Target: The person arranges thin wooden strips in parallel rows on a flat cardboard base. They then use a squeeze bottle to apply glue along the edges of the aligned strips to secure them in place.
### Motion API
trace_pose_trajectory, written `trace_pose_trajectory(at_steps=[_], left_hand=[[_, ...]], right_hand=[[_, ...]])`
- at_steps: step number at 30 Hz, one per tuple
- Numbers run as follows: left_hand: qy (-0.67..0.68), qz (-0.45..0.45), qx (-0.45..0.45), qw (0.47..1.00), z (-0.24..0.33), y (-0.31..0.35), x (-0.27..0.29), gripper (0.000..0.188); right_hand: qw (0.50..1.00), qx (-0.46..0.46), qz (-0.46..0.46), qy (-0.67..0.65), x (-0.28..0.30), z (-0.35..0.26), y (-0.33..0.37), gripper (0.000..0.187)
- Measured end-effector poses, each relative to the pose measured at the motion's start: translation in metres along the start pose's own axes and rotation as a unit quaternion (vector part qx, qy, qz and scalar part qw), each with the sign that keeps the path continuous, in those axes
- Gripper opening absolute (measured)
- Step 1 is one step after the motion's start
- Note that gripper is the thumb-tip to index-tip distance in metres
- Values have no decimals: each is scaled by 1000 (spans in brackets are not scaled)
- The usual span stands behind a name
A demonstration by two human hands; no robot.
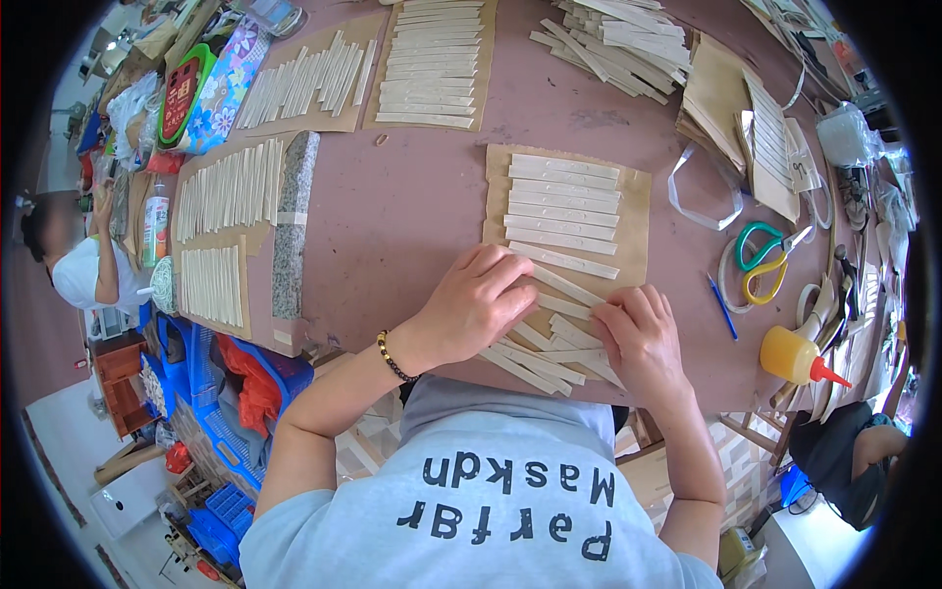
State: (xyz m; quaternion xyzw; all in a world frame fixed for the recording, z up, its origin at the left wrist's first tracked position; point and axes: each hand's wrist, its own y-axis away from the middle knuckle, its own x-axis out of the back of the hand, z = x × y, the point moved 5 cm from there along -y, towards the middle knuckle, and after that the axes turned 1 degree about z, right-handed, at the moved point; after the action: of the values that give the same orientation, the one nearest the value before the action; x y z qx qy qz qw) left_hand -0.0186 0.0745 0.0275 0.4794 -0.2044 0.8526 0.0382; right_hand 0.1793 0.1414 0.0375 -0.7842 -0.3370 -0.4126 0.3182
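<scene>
A thin cream strip [564, 286] slants between my two hands, one end in each. My left hand [479, 302], with a beaded bracelet on the wrist, pinches its left end. The fingers of my right hand [636, 336] are closed on its right end. Just beyond lies a brown paper sheet [635, 211] bearing several similar strips [562, 203] in a spaced column. Under and between my hands is a loose heap of strips [535, 365] at the table's near edge, partly hidden by my fingers.
Brown sheets with strips [427, 64] lie at the far left, and a strip pile [628, 44] at the far right. Right of me are scissors [760, 263], a blue pen [723, 306] and a yellow bottle [788, 355] with a red nozzle. Another person [86, 260] is at left.
</scene>
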Motion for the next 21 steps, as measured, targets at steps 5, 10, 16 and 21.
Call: trace_pose_trajectory(at_steps=[5, 10, 16, 21], left_hand=[[-30, 13, -4, 999, -3, -4, 4, 15], [-33, 11, -26, 999, -6, 2, 3, 14], [-55, 9, -33, 998, 1, 8, 7, 20], [-77, 11, -26, 997, 0, 9, 6, 25]], right_hand=[[999, 16, 32, 21, 1, -4, -14, 26], [999, 33, 2, 18, -3, -4, -9, 29], [998, 57, -1, 38, -4, -1, -7, 31], [996, 69, -6, 60, -4, 2, -16, 33]])
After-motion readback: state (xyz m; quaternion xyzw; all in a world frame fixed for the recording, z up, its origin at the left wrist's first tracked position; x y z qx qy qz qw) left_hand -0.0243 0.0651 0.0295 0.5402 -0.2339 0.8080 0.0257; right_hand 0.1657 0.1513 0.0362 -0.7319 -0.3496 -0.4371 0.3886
